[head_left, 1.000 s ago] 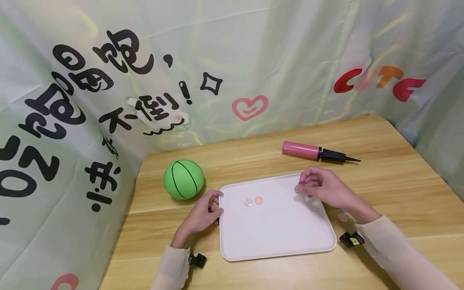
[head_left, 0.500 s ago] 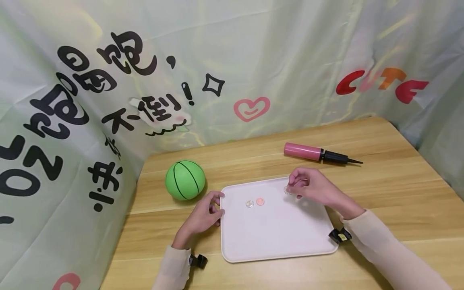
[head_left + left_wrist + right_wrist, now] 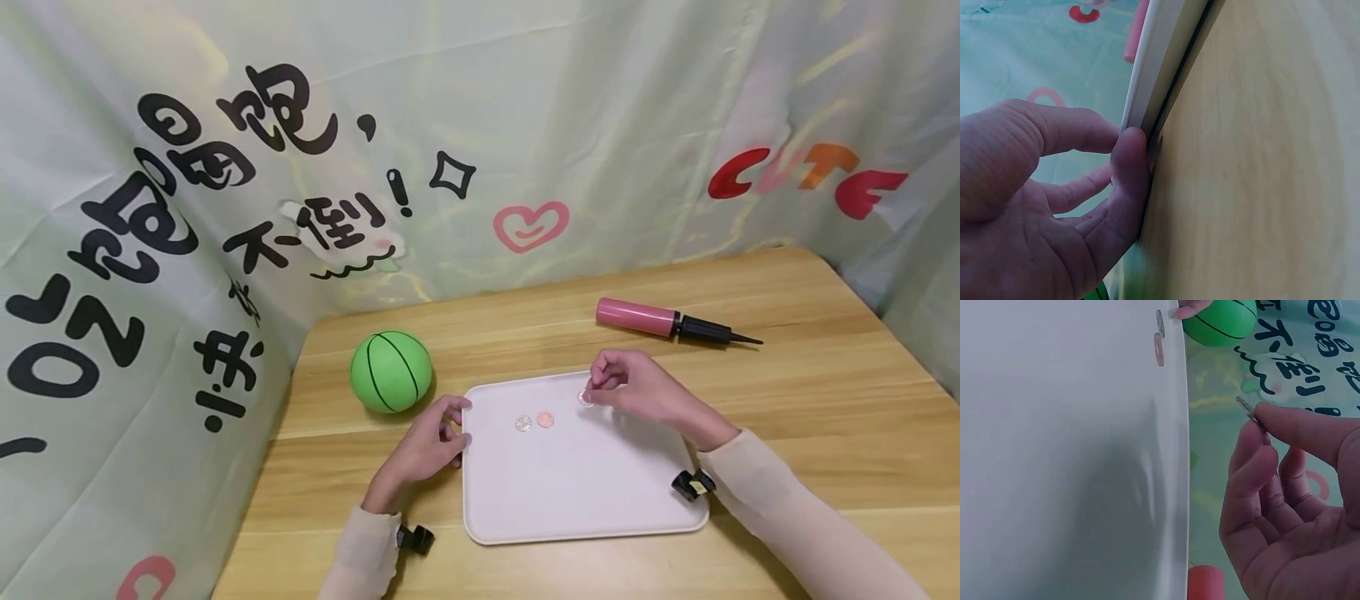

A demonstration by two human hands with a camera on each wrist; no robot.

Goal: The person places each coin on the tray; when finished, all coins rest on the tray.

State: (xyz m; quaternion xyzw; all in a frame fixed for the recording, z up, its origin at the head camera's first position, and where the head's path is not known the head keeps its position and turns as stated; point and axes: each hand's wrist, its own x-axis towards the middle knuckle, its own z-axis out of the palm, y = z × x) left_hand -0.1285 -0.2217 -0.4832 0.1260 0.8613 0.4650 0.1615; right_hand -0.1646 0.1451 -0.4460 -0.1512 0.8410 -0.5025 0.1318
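A white rectangular tray (image 3: 577,492) lies on the wooden table. My left hand (image 3: 416,450) holds its left edge; the left wrist view shows thumb and fingers at the tray's rim (image 3: 1154,69). Two coins rest flat on the tray near its upper left, one silvery (image 3: 523,423) and one copper-pink (image 3: 546,419), side by side. Above the tray's far side, my right hand (image 3: 637,390) pinches a thin silvery coin (image 3: 1246,409) between thumb and index finger, apart from the tray surface. Its face is partly covered by the fingertips.
A green ball (image 3: 391,372) with black lines sits left of the tray. Behind the tray lies a hand pump (image 3: 637,317) with a pink barrel and black nozzle. A printed curtain (image 3: 622,125) hangs along the table's back and sides.
My right hand has moved left over the tray with the coin pinched in it. The left hand has stayed at the tray's edge. The head view has shifted slightly.
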